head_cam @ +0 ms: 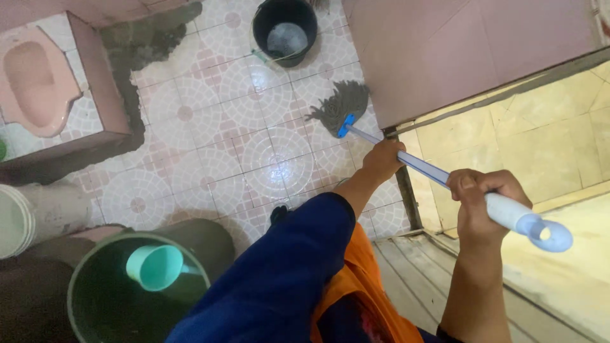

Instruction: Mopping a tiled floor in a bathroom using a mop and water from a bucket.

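Observation:
A mop with a blue and white handle [424, 166] runs from lower right to the middle of the view. Its grey string head [340, 106] lies on the patterned wet floor tiles [222, 121] near a pink wall. My left hand [382, 160] grips the handle partway down, closer to the head. My right hand [481, 198] holds the white upper end, just below the light blue hanging loop [550, 234]. My left sleeve is dark blue over orange clothing.
A black bucket [284, 28] with water stands at the top. A pink squat toilet [35, 79] sits on a raised tiled step at left. A large green bucket [127, 289] holds water and a teal dipper [154, 265]. A door threshold [406, 197] lies at right.

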